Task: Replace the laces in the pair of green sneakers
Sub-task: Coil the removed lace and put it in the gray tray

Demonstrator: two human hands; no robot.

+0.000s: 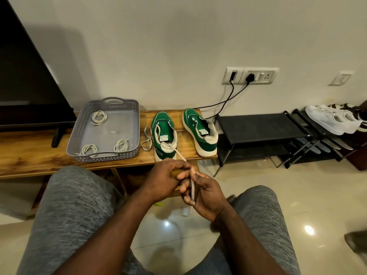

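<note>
At the bench edge (139,165), left hand (164,178), right hand (204,193) pinching lace (179,153)

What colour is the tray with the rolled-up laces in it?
The tray is grey, with small holes along its walls, seen best in the head view.

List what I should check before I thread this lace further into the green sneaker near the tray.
1. Grip on lace: left hand and right hand both pinch it: ok.
2. Lace tip condition: hidden in the hands: cannot tell.
3. Lace path from sneaker to hands, free of snags: ok.
4. Other lace end lies loose on table: ok.
5. Second sneaker laced: no lace seen: not ok.
6. Spare laces: three coils in tray: ok.
</note>
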